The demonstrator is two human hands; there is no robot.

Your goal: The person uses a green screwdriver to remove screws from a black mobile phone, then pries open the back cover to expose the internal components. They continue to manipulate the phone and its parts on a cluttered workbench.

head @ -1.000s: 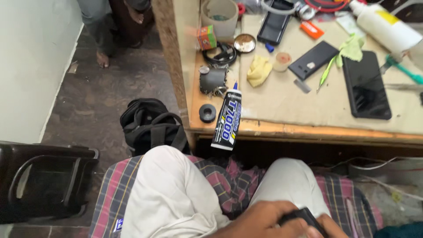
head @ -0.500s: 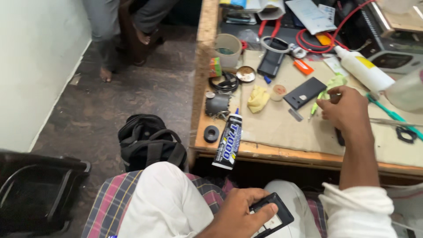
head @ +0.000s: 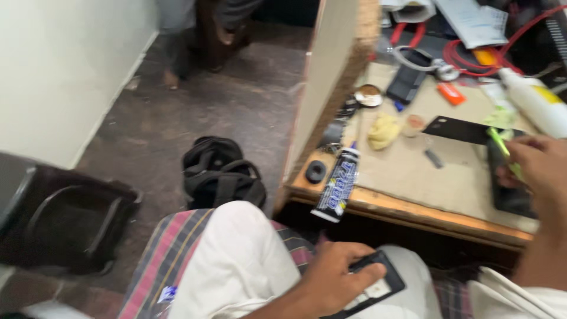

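Observation:
My left hand [head: 333, 277] rests on my lap and grips a black phone frame [head: 378, 286] with pale parts showing inside. At the right edge of the wooden bench [head: 413, 212], my right hand [head: 540, 168] holds a thin green tool [head: 502, 150] over a black phone [head: 508, 189] lying flat. A black glue tube [head: 338, 184] with a blue label hangs over the bench's front edge, near my left knee.
On the bench lie a yellow cloth [head: 383, 130], a small round tin [head: 369, 94], an orange lighter [head: 452, 93], a white bottle [head: 534, 103], red cable [head: 458, 56] and other phones. A black bag [head: 218, 171] sits on the floor, a dark chair [head: 65, 212] at left. Another person's legs [head: 189, 35] stand beyond.
The view has swung left and blurred. My right hand has shifted right along the bench with the green tool. My left hand still grips the phone frame on my lap.

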